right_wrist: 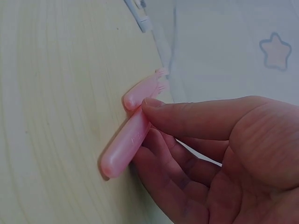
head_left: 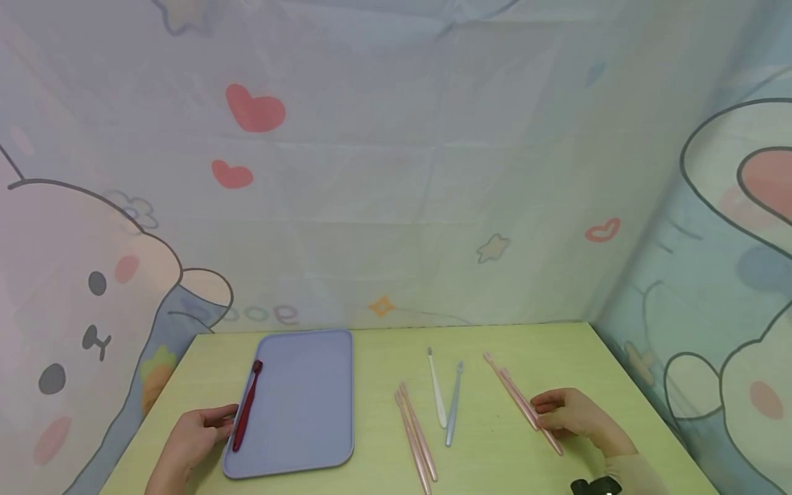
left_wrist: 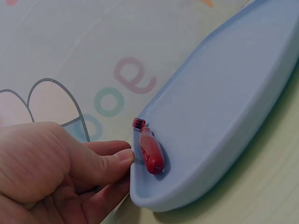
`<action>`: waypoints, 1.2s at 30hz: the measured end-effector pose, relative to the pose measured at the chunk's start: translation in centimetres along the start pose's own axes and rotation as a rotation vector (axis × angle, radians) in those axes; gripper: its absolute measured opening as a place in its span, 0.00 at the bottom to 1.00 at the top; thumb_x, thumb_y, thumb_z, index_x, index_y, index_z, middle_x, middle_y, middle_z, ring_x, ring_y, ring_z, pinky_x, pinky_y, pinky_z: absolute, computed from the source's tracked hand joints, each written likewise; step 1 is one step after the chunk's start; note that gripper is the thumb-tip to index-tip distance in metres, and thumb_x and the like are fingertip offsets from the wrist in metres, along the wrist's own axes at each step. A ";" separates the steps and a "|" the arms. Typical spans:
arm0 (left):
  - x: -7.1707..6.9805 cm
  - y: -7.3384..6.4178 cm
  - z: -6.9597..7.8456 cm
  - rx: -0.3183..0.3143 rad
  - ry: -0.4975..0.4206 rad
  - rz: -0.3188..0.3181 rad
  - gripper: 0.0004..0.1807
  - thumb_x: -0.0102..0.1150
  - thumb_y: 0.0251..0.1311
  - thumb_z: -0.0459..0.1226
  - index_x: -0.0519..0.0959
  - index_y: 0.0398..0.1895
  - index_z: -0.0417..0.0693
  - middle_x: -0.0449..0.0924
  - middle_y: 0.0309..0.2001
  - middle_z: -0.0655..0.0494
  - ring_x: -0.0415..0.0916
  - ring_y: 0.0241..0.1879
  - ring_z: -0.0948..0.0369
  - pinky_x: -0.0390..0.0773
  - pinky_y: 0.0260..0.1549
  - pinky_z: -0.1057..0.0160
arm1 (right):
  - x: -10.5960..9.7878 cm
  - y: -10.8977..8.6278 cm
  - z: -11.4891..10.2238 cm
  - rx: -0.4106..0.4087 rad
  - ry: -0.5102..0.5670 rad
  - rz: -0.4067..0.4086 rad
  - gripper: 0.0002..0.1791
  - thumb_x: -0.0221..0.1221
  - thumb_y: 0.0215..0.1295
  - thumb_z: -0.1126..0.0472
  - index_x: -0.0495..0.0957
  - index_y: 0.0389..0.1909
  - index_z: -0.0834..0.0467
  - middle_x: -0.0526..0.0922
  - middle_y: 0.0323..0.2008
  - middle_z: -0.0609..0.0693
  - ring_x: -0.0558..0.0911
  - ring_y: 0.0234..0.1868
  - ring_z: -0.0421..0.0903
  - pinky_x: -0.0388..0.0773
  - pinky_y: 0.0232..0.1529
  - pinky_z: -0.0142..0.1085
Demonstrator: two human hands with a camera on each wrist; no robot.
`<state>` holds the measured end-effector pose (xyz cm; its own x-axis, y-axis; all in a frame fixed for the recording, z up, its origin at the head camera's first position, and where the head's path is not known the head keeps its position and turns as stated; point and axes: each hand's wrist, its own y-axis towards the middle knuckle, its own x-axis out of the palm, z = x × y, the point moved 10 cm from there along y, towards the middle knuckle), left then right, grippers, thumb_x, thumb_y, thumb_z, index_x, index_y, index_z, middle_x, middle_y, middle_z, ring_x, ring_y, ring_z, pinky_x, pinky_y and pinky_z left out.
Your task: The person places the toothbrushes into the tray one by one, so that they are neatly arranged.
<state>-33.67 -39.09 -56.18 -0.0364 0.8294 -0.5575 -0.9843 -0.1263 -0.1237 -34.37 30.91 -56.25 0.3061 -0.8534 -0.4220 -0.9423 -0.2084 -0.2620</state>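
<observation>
On the right of the yellow-green table (head_left: 390,357), my right hand (head_left: 572,416) pinches the handle of one pink toothbrush (head_left: 551,441) between thumb and fingers, while a second pink toothbrush (head_left: 511,392) lies just beside it. Over on the left, my left hand (head_left: 196,438) grips the edge of the blue tray (head_left: 303,399), where a red toothbrush (head_left: 247,407) rests along the near rim. To do this well, I judge it best to keep the pinch light and square on the thick part of the handle, so it doesn't roll against its neighbour, and to hold the tray steady without pressing down on its edge. The head view gives me the whole layout: another pink pair (head_left: 419,427), a white toothbrush (head_left: 436,392) and a blue toothbrush (head_left: 454,405) between tray and right hand. What it hides, the right wrist view shows: my thumb tip laid on the handle, the other fingers curled low on the far side. The left wrist view alone shows clearly how my thumb (left_wrist: 122,155) meets the tray's raised rim, close by the red handle.
</observation>
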 end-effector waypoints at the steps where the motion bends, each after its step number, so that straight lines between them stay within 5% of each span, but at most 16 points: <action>1: 0.0 0.0 0.0 0.003 0.002 0.001 0.23 0.70 0.64 0.28 0.82 0.63 0.30 0.90 0.46 0.46 0.79 0.46 0.64 0.72 0.41 0.72 | 0.0 0.0 0.0 0.002 -0.004 0.004 0.27 0.69 0.66 0.68 0.76 0.62 0.78 0.87 0.48 0.54 0.85 0.39 0.46 0.86 0.37 0.41; 36: 0.1 -0.3 0.7 0.049 0.005 -0.008 0.23 0.70 0.63 0.26 0.81 0.61 0.26 0.90 0.46 0.39 0.82 0.46 0.63 0.75 0.41 0.73 | -0.6 0.3 0.1 0.067 -0.119 0.149 0.24 0.71 0.57 0.69 0.81 0.56 0.73 0.86 0.40 0.53 0.84 0.35 0.48 0.86 0.34 0.43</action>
<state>-33.46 -38.61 -55.63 -0.0277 0.8272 -0.5612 -0.9918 -0.0928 -0.0879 -34.76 31.40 -56.18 0.1821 -0.8089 -0.5591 -0.9683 -0.0486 -0.2451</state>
